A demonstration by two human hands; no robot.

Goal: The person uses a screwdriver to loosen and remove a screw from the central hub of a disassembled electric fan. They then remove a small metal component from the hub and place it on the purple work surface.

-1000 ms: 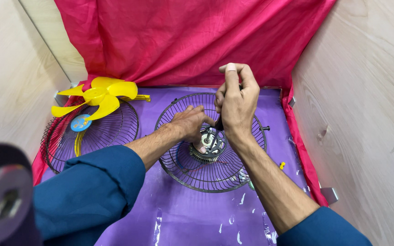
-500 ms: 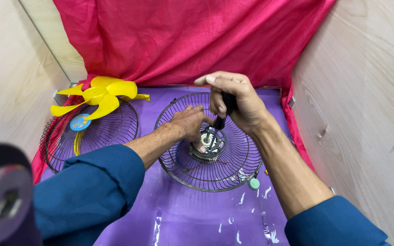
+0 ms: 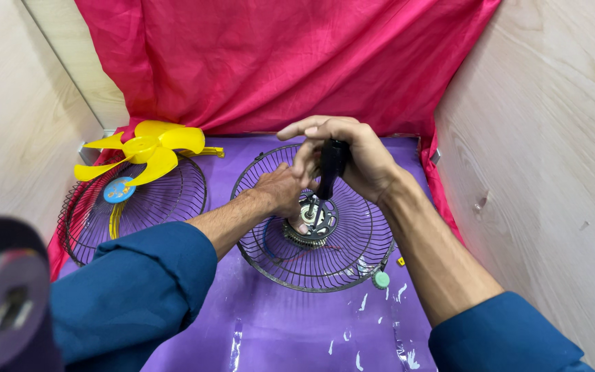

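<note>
- A purple sheet is seen across the bottom of the frame, with a wire fan guard at centre.
- A yellow fan blade is laid on a second guard, middle left.
- The right hand is closed around a black screwdriver, held nearly upright, tip down on the motor hub.
- The hub is steadied by the left hand, fingers curled against it, just left of the tip.

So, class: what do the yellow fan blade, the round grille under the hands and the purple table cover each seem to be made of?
Yellow fan blade: looks like moulded plastic, with a smooth, even gloss.
Round grille: thin dark wire, probably coated metal.
Purple table cover: seemingly plastic sheet, shiny with white glare and wrinkles.
</note>
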